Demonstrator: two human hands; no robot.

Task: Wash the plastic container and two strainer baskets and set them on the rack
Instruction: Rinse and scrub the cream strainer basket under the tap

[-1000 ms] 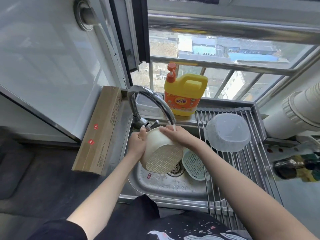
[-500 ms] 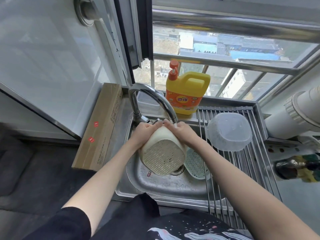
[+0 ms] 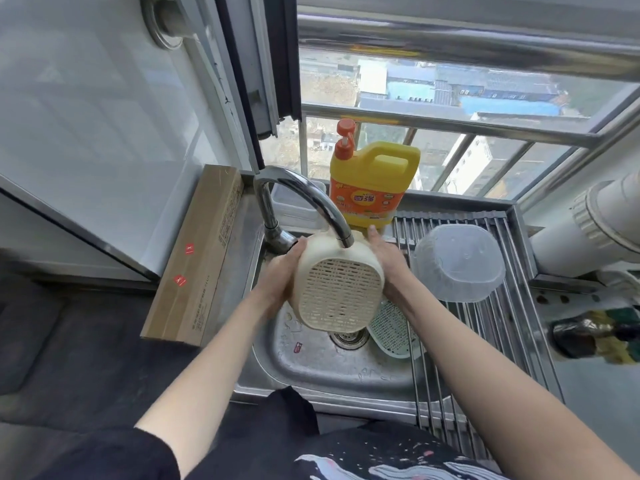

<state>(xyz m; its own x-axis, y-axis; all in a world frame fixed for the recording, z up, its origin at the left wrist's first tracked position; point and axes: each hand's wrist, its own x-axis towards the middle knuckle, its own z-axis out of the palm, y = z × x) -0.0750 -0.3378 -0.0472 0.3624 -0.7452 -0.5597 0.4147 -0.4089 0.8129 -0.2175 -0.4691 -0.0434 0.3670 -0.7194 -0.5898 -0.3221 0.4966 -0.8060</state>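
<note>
— Between your palms, what sits?
— You hold the cream strainer basket (image 3: 337, 289) under the faucet (image 3: 304, 206) spout, its slotted bottom facing you. Your left hand (image 3: 282, 280) curls round its left side; your right hand (image 3: 388, 259) presses flat against its right side, fingers straight.
— And beyond the grip?
— Just below your right wrist, the green strainer basket (image 3: 391, 329) lies in the sink (image 3: 311, 365). Right of your right hand, the clear plastic container (image 3: 459, 263) rests upside down on the rack (image 3: 512, 337). Behind your hands stands the yellow detergent bottle (image 3: 372, 181).
</note>
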